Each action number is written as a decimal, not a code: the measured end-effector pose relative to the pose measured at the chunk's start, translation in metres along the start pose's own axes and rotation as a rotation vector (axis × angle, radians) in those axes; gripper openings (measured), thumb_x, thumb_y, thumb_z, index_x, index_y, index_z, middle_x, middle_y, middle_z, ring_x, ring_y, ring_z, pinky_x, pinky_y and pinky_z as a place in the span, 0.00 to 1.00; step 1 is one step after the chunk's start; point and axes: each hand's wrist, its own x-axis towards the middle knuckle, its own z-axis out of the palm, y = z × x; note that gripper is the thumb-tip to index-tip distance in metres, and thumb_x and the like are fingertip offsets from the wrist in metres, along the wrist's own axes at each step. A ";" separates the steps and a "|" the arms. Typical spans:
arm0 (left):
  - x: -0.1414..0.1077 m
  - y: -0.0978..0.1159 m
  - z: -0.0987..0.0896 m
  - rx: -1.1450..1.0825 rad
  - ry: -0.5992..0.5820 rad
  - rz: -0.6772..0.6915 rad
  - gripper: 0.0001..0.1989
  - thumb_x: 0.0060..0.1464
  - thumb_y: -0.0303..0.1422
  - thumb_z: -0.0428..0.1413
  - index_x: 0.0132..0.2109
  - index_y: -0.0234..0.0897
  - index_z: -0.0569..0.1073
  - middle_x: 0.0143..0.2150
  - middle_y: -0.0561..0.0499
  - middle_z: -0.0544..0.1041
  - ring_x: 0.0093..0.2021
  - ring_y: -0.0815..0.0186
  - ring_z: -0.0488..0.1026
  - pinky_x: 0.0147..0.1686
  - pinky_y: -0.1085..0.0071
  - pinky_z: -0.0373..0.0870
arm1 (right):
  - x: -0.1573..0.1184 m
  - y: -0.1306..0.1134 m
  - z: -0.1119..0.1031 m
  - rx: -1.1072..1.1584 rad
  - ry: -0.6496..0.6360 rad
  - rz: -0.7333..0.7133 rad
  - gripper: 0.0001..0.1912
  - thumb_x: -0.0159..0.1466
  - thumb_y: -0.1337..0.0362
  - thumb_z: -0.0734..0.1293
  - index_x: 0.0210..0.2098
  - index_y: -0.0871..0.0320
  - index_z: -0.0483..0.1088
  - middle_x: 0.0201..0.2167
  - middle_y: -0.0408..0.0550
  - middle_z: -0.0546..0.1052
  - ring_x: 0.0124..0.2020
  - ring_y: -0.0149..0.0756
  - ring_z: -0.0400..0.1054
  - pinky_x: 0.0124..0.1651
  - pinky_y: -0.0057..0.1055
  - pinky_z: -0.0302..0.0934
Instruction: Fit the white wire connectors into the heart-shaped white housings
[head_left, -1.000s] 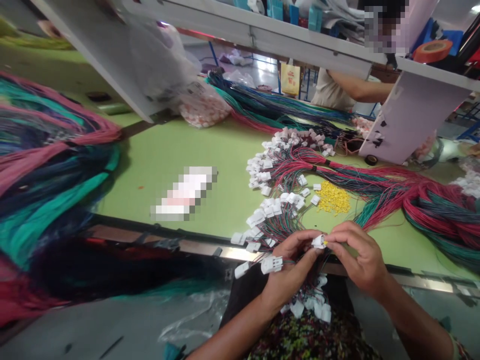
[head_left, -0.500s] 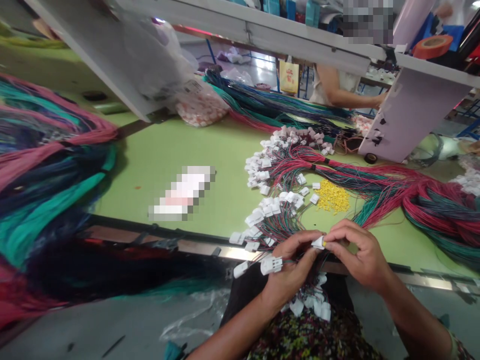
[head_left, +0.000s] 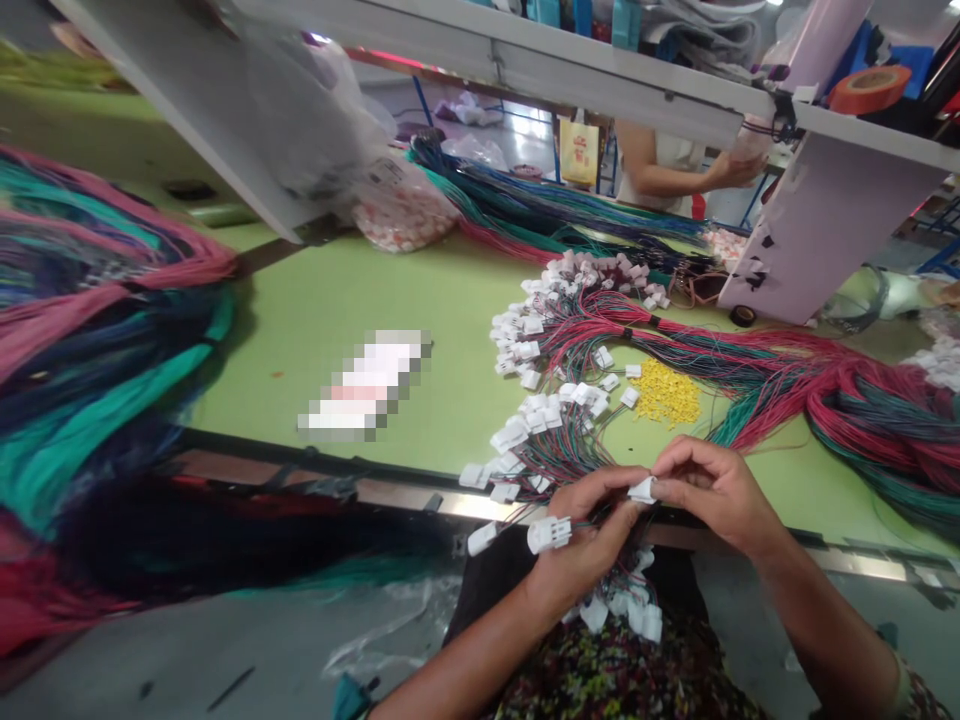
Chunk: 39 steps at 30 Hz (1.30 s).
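Note:
Between thumb and fingers, my left hand holds a small white wire connector over the table's front edge. Another white connector, with slotted prongs, sticks out by the back of that hand. The fingers of my right hand are closed against the right end of the held connector; no yellow shows at the fingertips now. Wires with white connectors fan out beyond my left hand, and more connectors hang below it over my lap. A pile of small yellow pieces lies beyond my hands.
The green table carries thick red, green and dark wire bundles at right and more wires at left. A blurred-out flat item lies mid-table. A bag of small parts stands behind. Another person's arm shows beyond the shelf.
The yellow piece seen at my right fingertips is now out of sight, and those fingers sit closer against the connector. My left hand has turned slightly. The other person's arm has risen.

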 end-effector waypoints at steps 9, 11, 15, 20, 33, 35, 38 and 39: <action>0.006 0.017 -0.005 -0.288 -0.198 -0.182 0.11 0.53 0.31 0.65 0.45 0.39 0.79 0.42 0.45 0.86 0.42 0.59 0.82 0.46 0.63 0.76 | -0.017 -0.001 -0.005 -0.342 0.076 -0.298 0.07 0.66 0.66 0.70 0.43 0.52 0.70 0.45 0.47 0.77 0.37 0.33 0.71 0.39 0.29 0.67; 0.010 0.020 -0.010 -0.384 -0.245 -0.266 0.12 0.56 0.35 0.64 0.47 0.38 0.78 0.43 0.44 0.85 0.43 0.60 0.81 0.47 0.63 0.76 | -0.028 0.001 -0.010 -0.405 0.046 -0.314 0.09 0.68 0.68 0.68 0.46 0.51 0.69 0.44 0.48 0.78 0.37 0.34 0.72 0.41 0.31 0.67; 0.021 0.018 -0.015 -0.374 -0.110 -0.293 0.14 0.62 0.42 0.59 0.49 0.37 0.75 0.38 0.46 0.82 0.33 0.65 0.78 0.35 0.69 0.74 | -0.053 0.015 -0.010 -0.628 -0.274 -0.310 0.06 0.69 0.68 0.66 0.44 0.52 0.70 0.37 0.47 0.79 0.36 0.37 0.73 0.40 0.32 0.67; 0.027 0.015 -0.005 -0.095 -0.238 -0.211 0.13 0.66 0.38 0.51 0.50 0.36 0.73 0.27 0.55 0.74 0.19 0.72 0.60 0.21 0.73 0.56 | -0.069 0.033 0.003 -0.843 -0.431 -0.372 0.12 0.74 0.63 0.61 0.36 0.56 0.73 0.34 0.49 0.78 0.31 0.37 0.72 0.33 0.30 0.66; 0.021 0.014 0.003 0.231 -0.516 0.068 0.14 0.52 0.23 0.51 0.41 0.37 0.78 0.37 0.47 0.82 0.39 0.57 0.76 0.40 0.64 0.72 | -0.010 -0.023 0.008 -0.449 -0.173 -0.623 0.18 0.70 0.71 0.65 0.56 0.50 0.69 0.47 0.48 0.79 0.48 0.38 0.74 0.53 0.41 0.68; 0.016 0.012 0.004 0.218 -0.434 0.024 0.13 0.51 0.24 0.53 0.42 0.36 0.78 0.36 0.47 0.82 0.37 0.58 0.76 0.37 0.65 0.72 | -0.010 -0.017 0.009 -0.406 -0.104 -0.587 0.15 0.68 0.72 0.67 0.52 0.50 0.72 0.44 0.47 0.80 0.45 0.37 0.74 0.49 0.37 0.69; 0.006 0.010 0.007 0.129 -0.230 -0.020 0.13 0.51 0.28 0.59 0.45 0.36 0.77 0.35 0.49 0.81 0.31 0.63 0.75 0.32 0.69 0.71 | -0.018 0.000 0.008 -0.341 0.137 -0.442 0.10 0.64 0.71 0.71 0.44 0.52 0.74 0.39 0.47 0.78 0.39 0.35 0.74 0.39 0.30 0.70; 0.003 0.009 0.008 0.095 -0.171 -0.014 0.13 0.50 0.29 0.61 0.45 0.36 0.78 0.35 0.49 0.81 0.31 0.63 0.75 0.32 0.70 0.71 | -0.022 0.006 0.007 -0.309 0.196 -0.402 0.09 0.64 0.70 0.72 0.42 0.53 0.75 0.37 0.46 0.78 0.36 0.34 0.74 0.37 0.29 0.70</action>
